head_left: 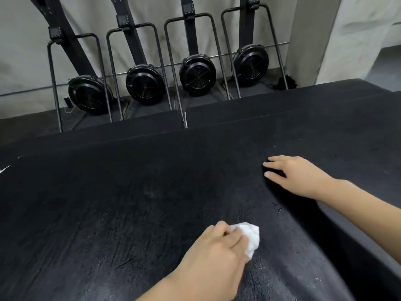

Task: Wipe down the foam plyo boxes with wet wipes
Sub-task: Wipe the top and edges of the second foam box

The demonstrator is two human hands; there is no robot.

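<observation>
A large black foam plyo box (130,203) fills the lower view, its top textured and scuffed. My left hand (217,253) presses a crumpled white wet wipe (250,237) onto the box top near the front, fingers curled over the wipe. My right hand (297,174) rests flat on the box top further back and to the right, fingers straight and spread, holding nothing. A second black box (282,105) lies behind, its edge meeting the near one.
Several black ski-erg machines with round fan housings (145,84) stand against the pale wall behind the boxes. A concrete pillar (312,38) rises at the back right. The near box's right side drops away toward grey floor (379,235).
</observation>
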